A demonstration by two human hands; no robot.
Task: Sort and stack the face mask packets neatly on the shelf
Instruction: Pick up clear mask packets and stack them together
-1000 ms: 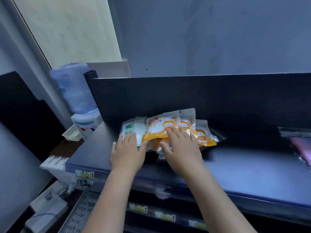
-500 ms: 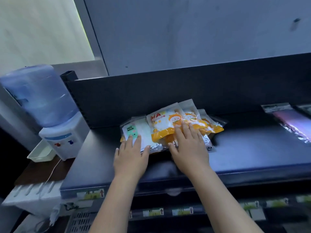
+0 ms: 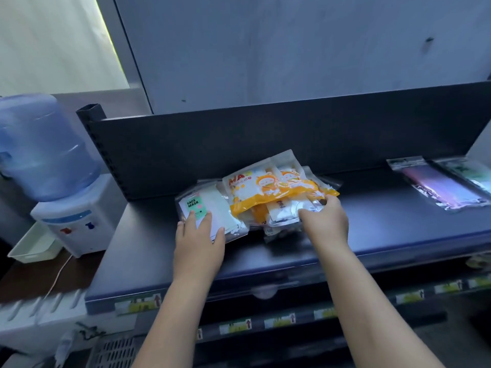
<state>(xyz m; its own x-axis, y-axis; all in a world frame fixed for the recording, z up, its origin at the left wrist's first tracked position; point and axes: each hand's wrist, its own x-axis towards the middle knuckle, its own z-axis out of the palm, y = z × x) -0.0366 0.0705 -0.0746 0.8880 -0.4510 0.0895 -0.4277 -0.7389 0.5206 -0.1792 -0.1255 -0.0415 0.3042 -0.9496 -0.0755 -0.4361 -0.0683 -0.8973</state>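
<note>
A loose pile of face mask packets lies on the dark shelf (image 3: 372,224). At its left is a white packet with a green "FACE MASK" label (image 3: 210,205); my left hand (image 3: 198,240) rests flat on its near edge, fingers straight. Over the middle sprawl several orange-and-white packets (image 3: 268,189) with cartoon prints. My right hand (image 3: 326,221) has its fingers curled round the right end of that orange pile, the thumb tip near the orange edge. Clear-wrapped packets underneath are partly hidden.
Two long packets, one purple (image 3: 441,187) and one green (image 3: 475,173), lie at the shelf's far right. A dark back panel (image 3: 265,134) closes the shelf behind. A water dispenser (image 3: 53,166) and a white tray (image 3: 34,248) stand left. Lower shelves with price tags (image 3: 239,325) sit below.
My right hand slid from the top of the orange packets to their right end and curled round them. The left hand stayed on the white packet. The camera shifted left and closer.
</note>
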